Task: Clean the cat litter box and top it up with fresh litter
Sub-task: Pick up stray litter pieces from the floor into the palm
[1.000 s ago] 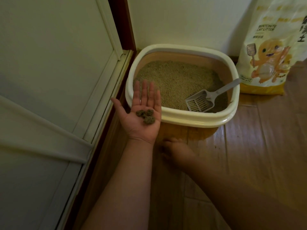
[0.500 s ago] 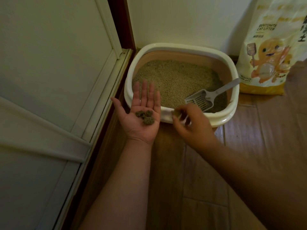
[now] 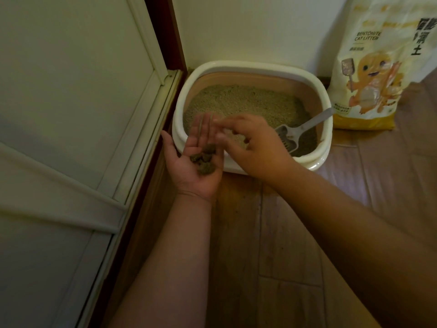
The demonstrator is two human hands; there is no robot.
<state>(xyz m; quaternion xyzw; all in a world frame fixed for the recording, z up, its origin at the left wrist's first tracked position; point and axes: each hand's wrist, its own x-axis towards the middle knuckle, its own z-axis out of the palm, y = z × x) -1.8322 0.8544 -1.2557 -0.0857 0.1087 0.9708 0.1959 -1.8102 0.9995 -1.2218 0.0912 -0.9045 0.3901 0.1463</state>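
One litter box [image 3: 314,162], one scoop [image 3: 299,130], one litter bag [image 3: 376,67], two hands, left [image 3: 186,169] and right [image 3: 257,147], roughly four clumps [image 3: 204,159].

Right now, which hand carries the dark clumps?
The left hand, palm up beside the litter box, carries the dark clumps; the right hand hovers above it, fingers spread.

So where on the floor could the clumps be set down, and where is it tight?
Bare floor lies in front of the litter box, between the two forearms, and to the right below the litter bag. It is tight at the box's left rim, where the left hand holding clumps and the right hand meet beside the door.
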